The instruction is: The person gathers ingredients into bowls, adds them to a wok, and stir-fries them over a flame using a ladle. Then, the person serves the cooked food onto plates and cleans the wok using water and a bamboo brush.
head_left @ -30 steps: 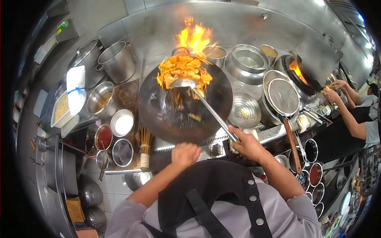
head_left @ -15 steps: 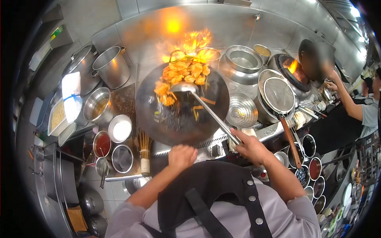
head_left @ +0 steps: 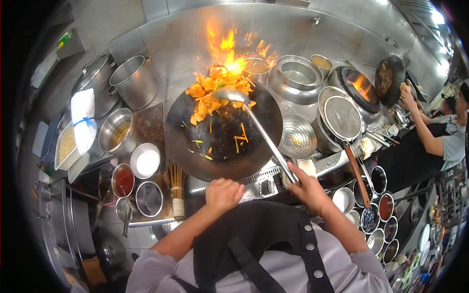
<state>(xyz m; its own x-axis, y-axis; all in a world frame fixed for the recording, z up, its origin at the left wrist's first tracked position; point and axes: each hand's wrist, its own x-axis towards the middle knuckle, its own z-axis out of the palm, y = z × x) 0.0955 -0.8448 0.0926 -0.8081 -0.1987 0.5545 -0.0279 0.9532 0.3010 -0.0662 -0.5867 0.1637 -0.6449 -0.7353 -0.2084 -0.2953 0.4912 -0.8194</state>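
Note:
A large dark wok [head_left: 220, 156] stands on the stove in front of me, with orange food pieces [head_left: 204, 100] heaped toward its far side. My right hand [head_left: 309, 189] grips the long handle of a steel ladle [head_left: 266, 136], whose bowl is over the food. At the wok's near edge my left hand [head_left: 224, 194] is closed with the knuckles up; what it holds, if anything, is hidden. Flames [head_left: 227, 46] rise behind the food. A few orange and green strips lie loose in the wok.
Left are a bamboo brush [head_left: 177, 193], a bowl of white contents [head_left: 145, 160], red sauce [head_left: 123, 180] and tall pots [head_left: 134, 85]. Right are a perforated strainer [head_left: 297, 137], a mesh strainer [head_left: 343, 117] and another person [head_left: 435, 139] holding a pan beside a lit burner [head_left: 361, 88].
The food has shifted toward the wok's far left side and the ladle has moved with it. Flames flared and changed shape. The other person's pan has moved and tilted.

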